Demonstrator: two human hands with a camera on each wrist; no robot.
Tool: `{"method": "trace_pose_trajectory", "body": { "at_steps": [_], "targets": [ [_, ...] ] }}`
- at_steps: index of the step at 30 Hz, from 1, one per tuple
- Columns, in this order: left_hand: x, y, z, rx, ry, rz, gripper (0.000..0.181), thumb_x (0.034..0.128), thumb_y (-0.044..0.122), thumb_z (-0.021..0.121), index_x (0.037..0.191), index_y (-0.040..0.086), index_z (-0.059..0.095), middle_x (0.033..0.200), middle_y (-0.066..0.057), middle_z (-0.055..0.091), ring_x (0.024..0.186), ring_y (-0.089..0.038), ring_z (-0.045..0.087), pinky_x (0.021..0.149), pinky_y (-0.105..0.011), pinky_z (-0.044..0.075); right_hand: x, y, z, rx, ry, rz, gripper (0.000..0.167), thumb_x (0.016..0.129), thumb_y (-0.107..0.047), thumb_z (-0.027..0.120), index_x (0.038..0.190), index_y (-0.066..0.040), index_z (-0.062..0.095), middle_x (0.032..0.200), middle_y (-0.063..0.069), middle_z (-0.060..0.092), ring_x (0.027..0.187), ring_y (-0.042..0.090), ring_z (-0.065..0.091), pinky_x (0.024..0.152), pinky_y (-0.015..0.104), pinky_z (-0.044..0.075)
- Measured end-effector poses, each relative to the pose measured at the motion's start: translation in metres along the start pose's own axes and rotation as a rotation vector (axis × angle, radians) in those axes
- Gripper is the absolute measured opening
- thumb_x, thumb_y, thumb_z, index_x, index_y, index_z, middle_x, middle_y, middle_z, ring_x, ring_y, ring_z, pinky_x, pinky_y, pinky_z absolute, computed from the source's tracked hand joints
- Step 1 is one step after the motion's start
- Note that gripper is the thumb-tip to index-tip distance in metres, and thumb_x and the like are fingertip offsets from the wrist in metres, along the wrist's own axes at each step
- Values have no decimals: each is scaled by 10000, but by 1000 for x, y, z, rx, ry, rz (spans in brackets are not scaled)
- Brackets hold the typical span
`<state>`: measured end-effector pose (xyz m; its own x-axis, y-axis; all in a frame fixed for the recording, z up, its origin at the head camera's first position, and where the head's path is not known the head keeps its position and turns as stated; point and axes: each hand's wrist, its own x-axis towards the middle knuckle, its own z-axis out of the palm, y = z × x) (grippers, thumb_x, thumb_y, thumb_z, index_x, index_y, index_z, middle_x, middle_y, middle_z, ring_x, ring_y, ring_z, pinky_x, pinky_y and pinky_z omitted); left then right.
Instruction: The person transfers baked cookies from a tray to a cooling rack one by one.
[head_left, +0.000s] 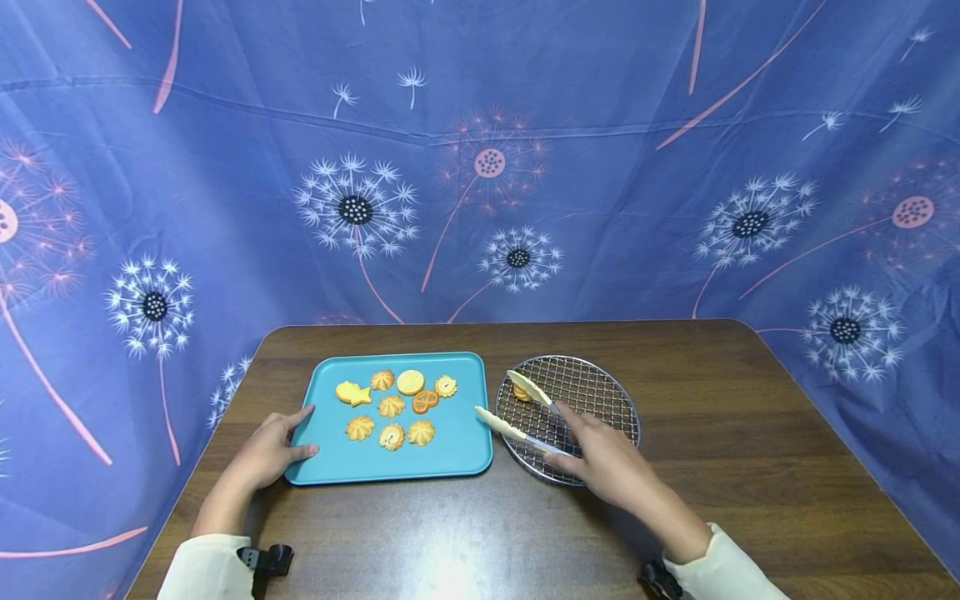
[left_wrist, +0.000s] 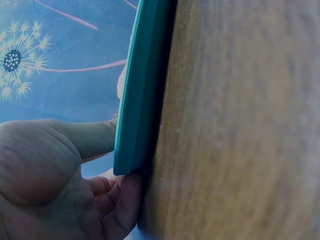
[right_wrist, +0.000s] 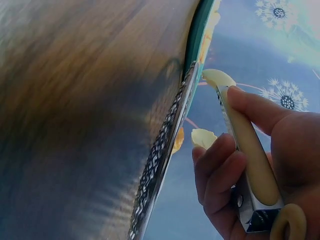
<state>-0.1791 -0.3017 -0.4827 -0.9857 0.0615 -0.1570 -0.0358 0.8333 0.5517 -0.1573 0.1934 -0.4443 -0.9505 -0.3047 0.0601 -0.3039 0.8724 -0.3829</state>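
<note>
On the left side of the table lies a turquoise tray [head_left: 457, 446] bearing several cookies, among them a fish-shaped cookie [head_left: 352, 393], a pretzel-shaped cookie [head_left: 425, 402] and a round cookie [head_left: 410, 382]. My left hand [head_left: 262, 450] grips the tray's left edge; the left wrist view shows the thumb on one side of the rim and curled fingers at its underside. My right hand [head_left: 611, 458] holds a pair of tongs [head_left: 529, 387] with cream tips, spread apart above a round wire rack [head_left: 600, 400]. One cookie [head_left: 520, 393] sits on the rack near the upper tip, partly hidden by it.
Tray and rack stand side by side on a brown wooden table [head_left: 712, 417]. Behind the table hangs a blue cloth [head_left: 600, 192] with a dandelion pattern. Glare lies on the table's front part.
</note>
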Motion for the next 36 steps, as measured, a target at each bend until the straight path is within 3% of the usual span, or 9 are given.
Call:
{"method": "trace_pose_trajectory", "body": {
  "at_steps": [5, 8, 26, 36],
  "targets": [
    [1, 0, 0, 0, -6, -11, 741, 932, 161, 769, 1536, -57, 399, 1015, -178, 497, 844, -252, 461, 718, -367, 385, 1, -7, 2, 20, 4, 0, 842, 863, -430, 819, 1539, -65, 475, 965, 52, 668, 827, 194, 632, 781, 470, 537],
    [1, -1, 0, -2, -7, -12, 743, 932, 164, 770, 1538, -54, 398, 1020, -180, 497, 847, -253, 463, 718, -367, 386, 2, -11, 4, 31, 6, -1, 850, 853, -430, 830, 1540, -76, 478, 989, 65, 686, 889, 225, 655, 827, 500, 536],
    [0, -2, 0, -10, 0, -8, 742, 924, 149, 774, 1533, -58, 403, 1014, -179, 501, 848, -254, 474, 718, -355, 396, 5, -30, 18, 74, -18, 8, 887, 811, -443, 863, 1539, -100, 490, 907, -7, 616, 710, 95, 513, 653, 345, 471],
    [0, 0, 0, -13, 6, -8, 742, 923, 155, 778, 1530, -57, 409, 1021, -183, 500, 850, -252, 474, 716, -360, 396, 6, -39, 25, 94, -25, -16, 884, 801, -417, 876, 1530, -87, 501, 888, -18, 611, 711, 101, 515, 657, 349, 469]
  ]
}}
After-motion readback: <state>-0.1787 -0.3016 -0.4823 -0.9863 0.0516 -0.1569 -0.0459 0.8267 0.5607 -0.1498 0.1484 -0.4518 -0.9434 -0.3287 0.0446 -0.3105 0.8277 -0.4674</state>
